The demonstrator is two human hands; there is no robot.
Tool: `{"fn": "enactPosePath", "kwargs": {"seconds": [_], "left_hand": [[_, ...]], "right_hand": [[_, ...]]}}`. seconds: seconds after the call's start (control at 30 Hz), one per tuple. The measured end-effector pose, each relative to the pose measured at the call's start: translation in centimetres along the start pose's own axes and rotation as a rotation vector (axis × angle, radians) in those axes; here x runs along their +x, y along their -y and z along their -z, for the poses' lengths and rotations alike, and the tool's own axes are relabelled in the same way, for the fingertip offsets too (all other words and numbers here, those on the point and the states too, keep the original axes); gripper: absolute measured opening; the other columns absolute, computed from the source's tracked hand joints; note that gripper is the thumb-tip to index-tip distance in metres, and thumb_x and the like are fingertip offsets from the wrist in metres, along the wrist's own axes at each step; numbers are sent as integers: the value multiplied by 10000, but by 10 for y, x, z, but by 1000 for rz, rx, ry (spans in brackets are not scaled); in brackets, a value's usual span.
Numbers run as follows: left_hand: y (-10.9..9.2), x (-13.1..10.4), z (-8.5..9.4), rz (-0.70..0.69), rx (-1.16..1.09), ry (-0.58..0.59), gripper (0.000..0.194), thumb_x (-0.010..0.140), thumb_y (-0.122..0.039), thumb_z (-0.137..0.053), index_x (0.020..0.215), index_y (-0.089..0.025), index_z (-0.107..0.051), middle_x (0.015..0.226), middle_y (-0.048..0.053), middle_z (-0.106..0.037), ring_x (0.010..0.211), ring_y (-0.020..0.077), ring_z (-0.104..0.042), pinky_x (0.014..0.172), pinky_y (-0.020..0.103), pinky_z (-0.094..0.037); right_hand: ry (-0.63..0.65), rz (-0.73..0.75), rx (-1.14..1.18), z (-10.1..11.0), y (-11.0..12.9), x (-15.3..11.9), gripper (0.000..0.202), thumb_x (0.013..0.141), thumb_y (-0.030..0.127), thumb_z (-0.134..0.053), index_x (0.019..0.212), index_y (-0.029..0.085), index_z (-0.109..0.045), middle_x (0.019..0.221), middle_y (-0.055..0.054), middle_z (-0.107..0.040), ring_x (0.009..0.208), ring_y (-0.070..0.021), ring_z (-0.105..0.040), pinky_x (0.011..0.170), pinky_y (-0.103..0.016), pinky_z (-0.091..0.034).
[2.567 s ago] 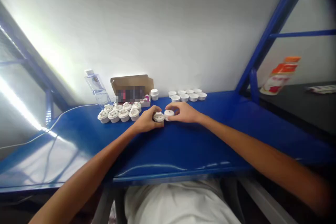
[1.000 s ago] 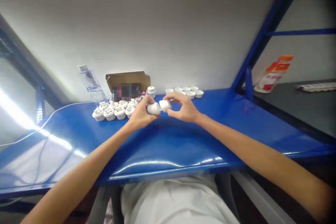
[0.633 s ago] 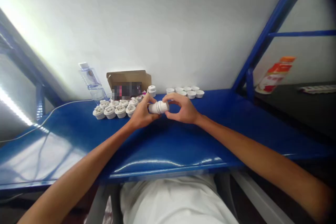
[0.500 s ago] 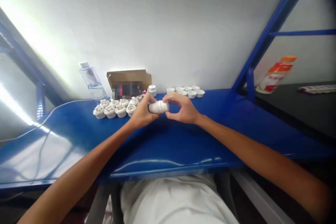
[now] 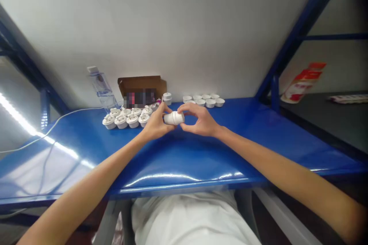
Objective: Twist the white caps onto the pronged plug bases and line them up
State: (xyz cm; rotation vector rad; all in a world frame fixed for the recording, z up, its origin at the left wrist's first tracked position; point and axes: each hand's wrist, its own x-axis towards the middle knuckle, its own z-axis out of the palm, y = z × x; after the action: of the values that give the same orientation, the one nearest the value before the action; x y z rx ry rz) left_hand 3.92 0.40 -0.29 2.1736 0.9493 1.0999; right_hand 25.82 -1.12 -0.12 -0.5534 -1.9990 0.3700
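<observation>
Both hands hold a white, round plastic plug adapter (image 5: 174, 118) sideways above the blue table. My left hand (image 5: 157, 123) is closed around its left end, thumb and fingers gripping the side. The thumb and fingertips of my right hand (image 5: 200, 120) pinch its right end. A raised ring runs around its middle. Beside my left hand stand two rows of similar white pieces (image 5: 132, 121) with pronged or holed tops. Beyond my right hand are several open white plastic cups (image 5: 210, 103). A white round piece (image 5: 167, 98) stands behind my left hand.
An open cardboard box (image 5: 140, 81) and a tilted clear bottle (image 5: 102, 90) stand against the wall. A white cable (image 5: 61, 117) crosses the table's left side. At right, a red-labelled bottle (image 5: 303, 83) stands on a dark surface. Blue frame posts (image 5: 275, 95) flank the table.
The plug adapter's two parts have come closer together, and the piece looks shorter. My right fingertips have shifted slightly left with its end. My left hand stays almost in place.
</observation>
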Motion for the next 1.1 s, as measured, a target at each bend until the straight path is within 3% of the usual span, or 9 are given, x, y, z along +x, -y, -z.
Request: {"fn": "enactPosePath", "kwargs": {"seconds": [0.17, 0.27, 0.37, 0.47, 0.57, 0.7, 0.83, 0.97, 1.1], "left_hand": [[0, -1, 0, -28, 104, 3, 392, 695, -235, -759, 983, -201, -495, 948, 12, -634, 828, 182, -649, 699, 283, -500], [0, -2, 1, -106, 215, -3, 378, 694, -195, -719, 991, -207, -486, 967, 22, -643, 853, 193, -647, 733, 303, -502], [1, -3, 1, -231, 356, -5, 378, 701, -133, -654, 1025, -216, -480, 1040, 46, -654, 928, 210, -647, 793, 327, -504], [1, -4, 1, -303, 450, -31, 370, 732, -112, -612, 1061, -225, -486, 1095, 59, -656, 990, 219, -647, 831, 336, -504], [-2, -4, 2, -288, 465, -88, 375, 735, -143, -650, 1063, -226, -489, 1079, 51, -660, 974, 216, -650, 816, 326, -504], [-2, -2, 3, -262, 465, -133, 367, 713, -149, -670, 1026, -221, -491, 1031, 39, -656, 911, 204, -641, 771, 308, -493], [3, -2, 4, -257, 479, -128, 391, 700, -123, -664, 1033, -221, -483, 1046, 42, -651, 924, 209, -636, 774, 310, -491], [6, -3, 3, -280, 487, -63, 365, 730, -113, -634, 1042, -222, -480, 1061, 57, -641, 954, 220, -636, 798, 325, -495], [1, -4, 1, -262, 466, -20, 328, 728, -140, -628, 1002, -229, -474, 987, 36, -632, 892, 210, -624, 748, 313, -476]], "right_hand": [[12, -286, 108, -3, -8, -3, 348, 765, 339, -775, 1070, 210, -669, 1048, -59, -718, 951, -226, -702, 772, -340, -610], [7, -463, 207, -7, -9, -3, 405, 779, 449, -776, 1075, 206, -642, 858, -30, -729, 759, -201, -716, 699, -330, -598], [15, -666, 358, -12, -4, -1, 557, 855, 585, -668, 1256, 222, -535, 647, 18, -679, 537, -190, -665, 502, -300, -535], [43, -816, 480, -13, 3, 1, 566, 930, 678, -495, 1287, 239, -492, 618, 9, -667, 502, -202, -658, 427, -282, -479], [21, -769, 497, -12, 5, 2, 507, 924, 628, -530, 1257, 248, -503, 838, -32, -707, 650, -207, -702, 499, -295, -526], [-59, -528, 435, -9, -1, 1, 615, 713, 369, -813, 1230, 261, -499, 1199, -49, -630, 890, -189, -689, 750, -326, -581], [-41, -573, 425, -8, -5, 0, 576, 728, 370, -823, 1195, 241, -512, 986, -15, -674, 710, -155, -683, 708, -321, -559], [57, -689, 418, -9, -6, 2, 429, 871, 602, -655, 954, 186, -592, 659, -12, -661, 558, -168, -644, 563, -289, -497], [96, -686, 455, -11, -5, 1, 462, 880, 648, -608, 898, 186, -615, 823, -52, -711, 704, -194, -688, 597, -294, -532]]}}
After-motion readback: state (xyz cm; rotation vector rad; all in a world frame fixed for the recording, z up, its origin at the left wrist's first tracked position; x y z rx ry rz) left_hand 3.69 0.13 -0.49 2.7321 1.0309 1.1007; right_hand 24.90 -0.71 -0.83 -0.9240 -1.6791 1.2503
